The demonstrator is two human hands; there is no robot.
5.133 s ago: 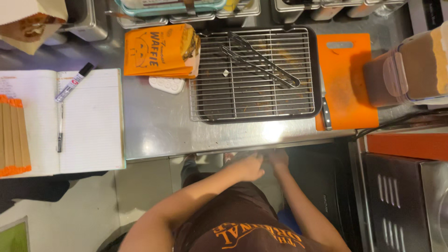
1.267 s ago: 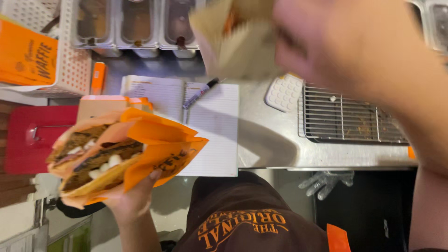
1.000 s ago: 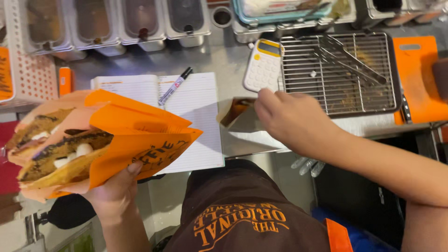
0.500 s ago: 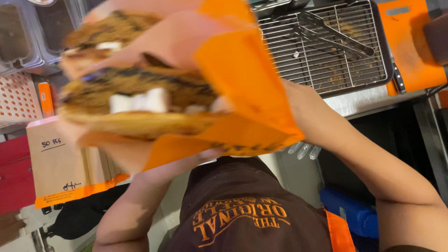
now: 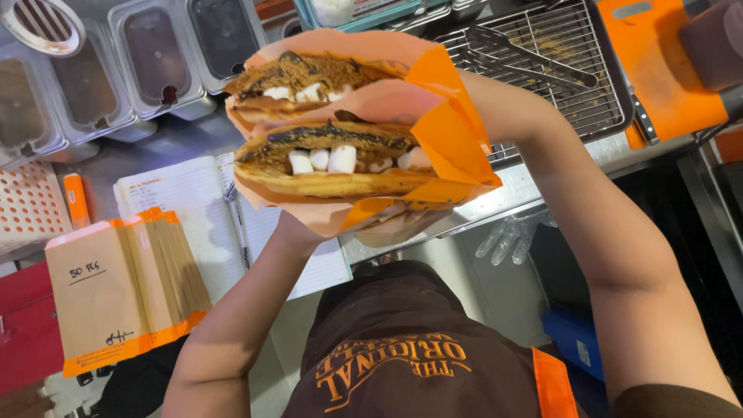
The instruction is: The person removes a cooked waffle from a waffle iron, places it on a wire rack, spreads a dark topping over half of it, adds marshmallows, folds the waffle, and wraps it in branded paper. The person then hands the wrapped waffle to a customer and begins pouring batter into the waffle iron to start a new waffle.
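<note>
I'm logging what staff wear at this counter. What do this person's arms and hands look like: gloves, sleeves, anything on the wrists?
Both arms are bare from wrist to above the elbow. The left hand shows no glove, and no watch or band shows on either wrist. The right hand is hidden. A dark brown short sleeve edges the right upper arm. The brown apron carries orange lettering and an orange strap.

Head view, steeply downward, close

filled waffles (image 5: 340, 147) now sharper, tongs (image 5: 534, 66) visible
</note>
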